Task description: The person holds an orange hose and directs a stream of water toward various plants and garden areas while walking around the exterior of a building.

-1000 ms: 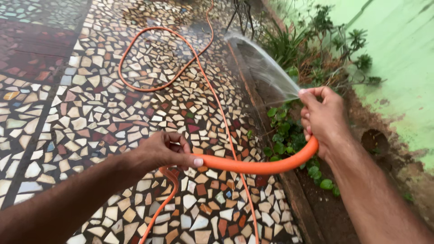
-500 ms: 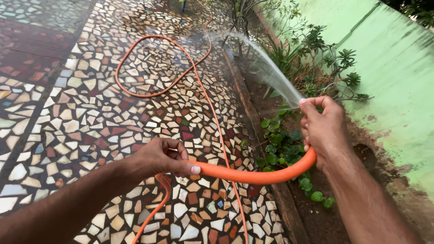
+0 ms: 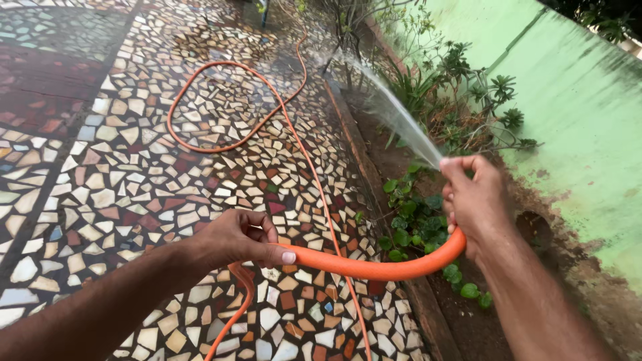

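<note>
Right hand (image 3: pixel 476 200) clamps the hose (image 3: pixel 374 267) end, its spray (image 3: pixel 394 113) still toward 11 o'clock; left hand (image 3: pixel 237 239) keeps gripping the hose, both sitting slightly lower than before

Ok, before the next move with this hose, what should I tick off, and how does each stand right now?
1. Right hand closed around the hose end: ok, thumb over the outlet.
2. Left hand gripping the orange hose further back: ok.
3. Water spray leaving the end: ok, it fans up and away over the garden bed.
4. Hose span between the hands free of kinks: ok, one smooth curve.
5. Slack on the mosaic floor: ok, one open loop, no knot visible.
6. Tap end of the hose: cannot tell, it runs out of view.
</note>
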